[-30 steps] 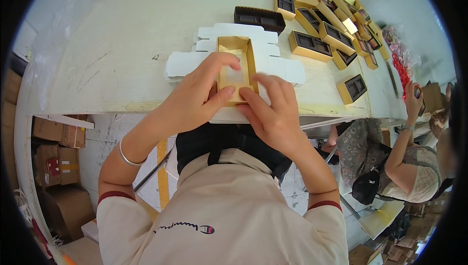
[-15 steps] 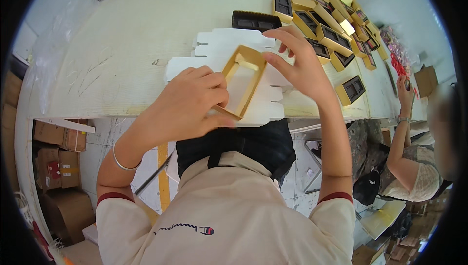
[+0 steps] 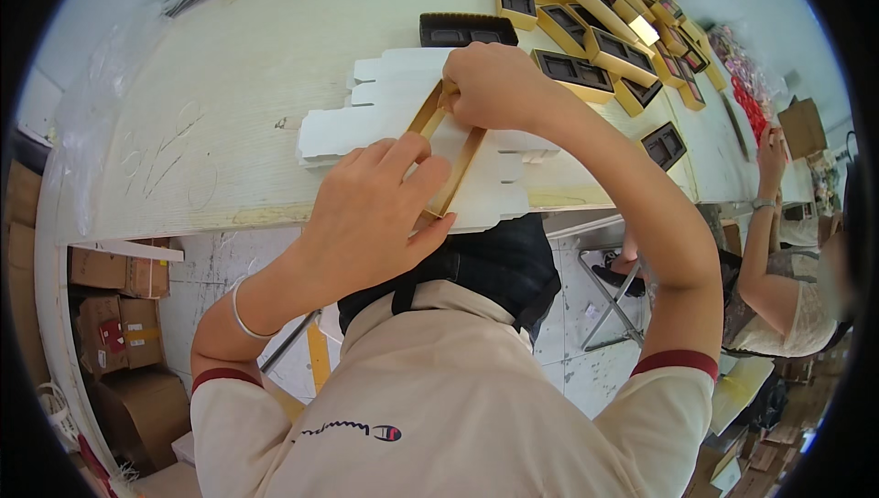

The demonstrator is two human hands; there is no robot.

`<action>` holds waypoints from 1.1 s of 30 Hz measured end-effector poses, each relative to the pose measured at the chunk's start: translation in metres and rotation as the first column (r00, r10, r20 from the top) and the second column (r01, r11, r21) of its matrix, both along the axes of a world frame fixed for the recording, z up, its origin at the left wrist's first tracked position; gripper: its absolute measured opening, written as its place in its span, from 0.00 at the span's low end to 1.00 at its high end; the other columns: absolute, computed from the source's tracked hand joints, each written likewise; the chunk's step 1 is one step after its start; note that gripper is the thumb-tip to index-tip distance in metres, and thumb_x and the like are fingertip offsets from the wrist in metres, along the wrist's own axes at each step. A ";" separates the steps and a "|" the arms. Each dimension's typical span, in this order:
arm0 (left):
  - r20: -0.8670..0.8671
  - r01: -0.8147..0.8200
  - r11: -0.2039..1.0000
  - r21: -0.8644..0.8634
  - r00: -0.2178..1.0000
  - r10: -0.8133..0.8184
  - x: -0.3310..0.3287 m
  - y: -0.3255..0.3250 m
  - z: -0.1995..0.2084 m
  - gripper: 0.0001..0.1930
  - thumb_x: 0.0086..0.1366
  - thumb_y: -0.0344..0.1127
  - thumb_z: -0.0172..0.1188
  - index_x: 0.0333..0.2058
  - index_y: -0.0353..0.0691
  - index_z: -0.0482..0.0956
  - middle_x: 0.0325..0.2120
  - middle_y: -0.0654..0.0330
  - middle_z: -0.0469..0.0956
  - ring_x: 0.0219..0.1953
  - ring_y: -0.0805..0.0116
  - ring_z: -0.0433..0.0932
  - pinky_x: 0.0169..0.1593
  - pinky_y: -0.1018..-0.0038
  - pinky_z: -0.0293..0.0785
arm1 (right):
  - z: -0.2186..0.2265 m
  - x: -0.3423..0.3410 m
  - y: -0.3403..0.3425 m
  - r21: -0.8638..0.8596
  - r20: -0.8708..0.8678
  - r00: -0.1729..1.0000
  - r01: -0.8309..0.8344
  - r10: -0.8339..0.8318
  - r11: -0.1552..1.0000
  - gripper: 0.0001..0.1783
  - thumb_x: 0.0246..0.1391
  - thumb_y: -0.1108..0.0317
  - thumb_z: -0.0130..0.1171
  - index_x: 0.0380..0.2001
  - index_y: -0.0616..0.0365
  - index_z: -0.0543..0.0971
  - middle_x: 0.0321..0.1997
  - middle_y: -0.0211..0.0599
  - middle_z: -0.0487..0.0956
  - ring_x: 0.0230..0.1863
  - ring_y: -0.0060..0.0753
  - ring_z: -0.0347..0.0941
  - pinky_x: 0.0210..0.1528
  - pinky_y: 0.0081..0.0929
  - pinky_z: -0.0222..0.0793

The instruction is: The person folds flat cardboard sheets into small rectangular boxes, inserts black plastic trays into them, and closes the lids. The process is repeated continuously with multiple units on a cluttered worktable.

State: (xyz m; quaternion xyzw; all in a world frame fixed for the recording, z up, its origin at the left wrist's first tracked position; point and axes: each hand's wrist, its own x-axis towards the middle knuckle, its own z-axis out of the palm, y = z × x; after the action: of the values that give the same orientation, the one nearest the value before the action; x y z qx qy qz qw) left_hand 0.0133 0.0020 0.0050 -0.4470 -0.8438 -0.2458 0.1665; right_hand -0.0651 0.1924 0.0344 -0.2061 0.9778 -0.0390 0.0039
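A gold cardboard box frame (image 3: 458,155) is held on edge above a stack of flat white die-cut card blanks (image 3: 385,104) on the pale wooden table (image 3: 211,132). My left hand (image 3: 366,214) grips the frame's near end. At the far end my right hand (image 3: 499,86) closes over the frame's top corner. The frame's middle shows as a thin gold strip between the two hands.
Several gold boxes with dark inserts (image 3: 586,49) lie at the table's far right, and a dark plastic tray (image 3: 467,29) sits just beyond the blanks. Another person (image 3: 778,251) sits to the right. Cardboard cartons (image 3: 110,315) stand under the table at left.
The gold frame was lying flat on the blanks under both hands. It was lifted and turned on edge, and my right hand moved to its far end.
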 end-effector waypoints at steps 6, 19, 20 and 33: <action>0.036 -0.016 1.000 -0.018 0.999 0.017 -0.001 0.003 0.004 0.18 0.46 0.34 0.67 0.36 0.41 0.72 0.33 0.58 0.72 0.31 0.57 0.74 0.33 0.66 0.70 | 0.008 0.003 0.011 -0.039 0.156 0.988 0.000 0.006 0.999 0.12 0.40 0.63 0.57 0.23 0.61 0.81 0.23 0.43 0.80 0.27 0.45 0.77 0.34 0.34 0.73; -0.034 -0.106 0.994 0.005 0.994 0.106 0.000 0.007 0.002 0.23 0.44 0.33 0.66 0.41 0.41 0.70 0.36 0.56 0.72 0.29 0.55 0.74 0.32 0.65 0.71 | 0.019 0.002 0.014 0.021 0.346 0.936 0.062 -0.066 0.998 0.12 0.42 0.68 0.58 0.29 0.65 0.80 0.34 0.49 0.80 0.37 0.46 0.77 0.39 0.35 0.73; -0.020 -0.109 0.994 0.001 0.994 0.109 -0.001 0.007 0.002 0.24 0.43 0.33 0.66 0.41 0.41 0.70 0.36 0.56 0.72 0.29 0.55 0.74 0.32 0.65 0.71 | 0.020 0.003 0.011 0.045 0.308 0.949 0.058 -0.069 0.997 0.13 0.42 0.68 0.58 0.31 0.65 0.80 0.36 0.50 0.80 0.38 0.46 0.77 0.39 0.35 0.73; 0.153 -0.230 0.973 -0.031 0.961 0.232 -0.007 -0.024 0.003 0.33 0.47 0.37 0.68 0.54 0.43 0.67 0.41 0.54 0.73 0.43 0.54 0.72 0.50 0.60 0.65 | 0.027 -0.020 0.077 -0.269 0.087 0.979 0.201 -0.184 0.942 0.17 0.53 0.59 0.60 0.39 0.62 0.79 0.34 0.38 0.79 0.36 0.31 0.75 0.38 0.28 0.71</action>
State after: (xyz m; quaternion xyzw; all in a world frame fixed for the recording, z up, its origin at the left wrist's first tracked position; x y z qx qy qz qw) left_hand 0.0067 -0.0223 0.0084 -0.3263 -0.9021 -0.2532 0.1249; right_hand -0.0853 0.2691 0.0615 -0.1068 0.9776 -0.1816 0.0011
